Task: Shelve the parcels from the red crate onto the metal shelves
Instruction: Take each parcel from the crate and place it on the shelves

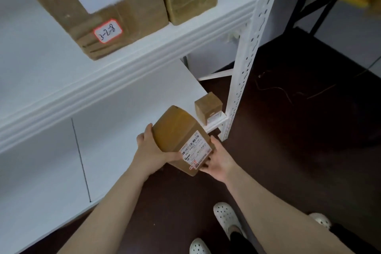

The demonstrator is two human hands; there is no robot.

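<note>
Head view, labelled box on the upper shelf, your left hand gripping the parcel near the front corner of the lower shelf, your right hand gripping its labelled end, small box beside the post.

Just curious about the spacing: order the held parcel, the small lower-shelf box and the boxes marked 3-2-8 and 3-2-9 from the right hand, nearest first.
1. Held parcel, in the grip of the right hand.
2. Small box, on the lower shelf, just beyond.
3. Box 3-2-8 and box 3-2-9, on the upper shelf: too close to call.
</note>
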